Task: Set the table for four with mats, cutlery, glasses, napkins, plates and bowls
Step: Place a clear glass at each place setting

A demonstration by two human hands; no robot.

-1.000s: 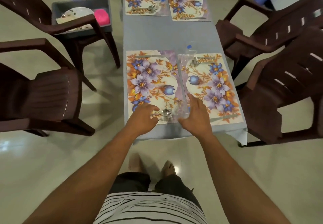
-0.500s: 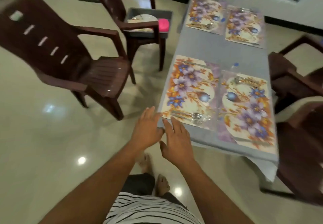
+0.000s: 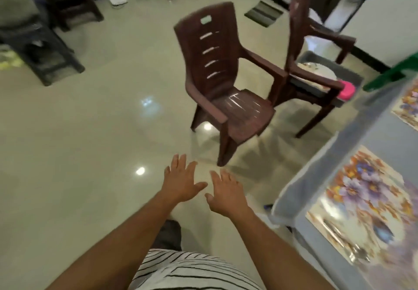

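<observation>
Head view: brown chair (image 3: 228, 81) beside table (image 3: 366, 136)

I have the counter (image 3: 371, 136) along the right edge, with one mat (image 3: 362, 201) lying on its near part and another mat (image 3: 407, 106) farther along it. Cutlery (image 3: 359, 254) lies on the near end of the near mat. Left of the counter stands a chair (image 3: 228, 86), and just beyond it a second chair (image 3: 316, 47) carries a tub (image 3: 334, 68) holding a plate (image 3: 316, 70). My left hand (image 3: 181, 181) and right hand (image 3: 226, 193) hang side by side over the floor (image 3: 79, 142), left of the counter's near corner.
</observation>
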